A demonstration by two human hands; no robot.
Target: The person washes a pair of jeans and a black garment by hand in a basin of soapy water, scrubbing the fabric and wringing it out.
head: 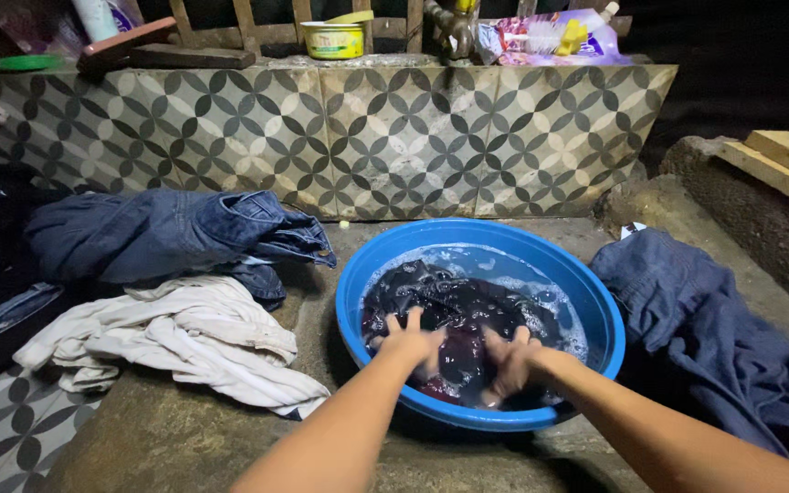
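Both hands press into a dark wet garment (454, 315), the left hand (410, 344) with fingers spread on it, the right hand (507, 359) with its grip curled around a fold. The garment soaks in soapy water inside a blue basin (595, 301) on the concrete floor (184, 438), between white cloth (184, 338) and blue clothing (705, 319).

Two bare forearms, no sleeves, fingers (410, 321) seemingly ringless (dim light)

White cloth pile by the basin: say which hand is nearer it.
Left. The left hand is in the blue basin, on the side toward the white cloth pile; the right hand is farther away.
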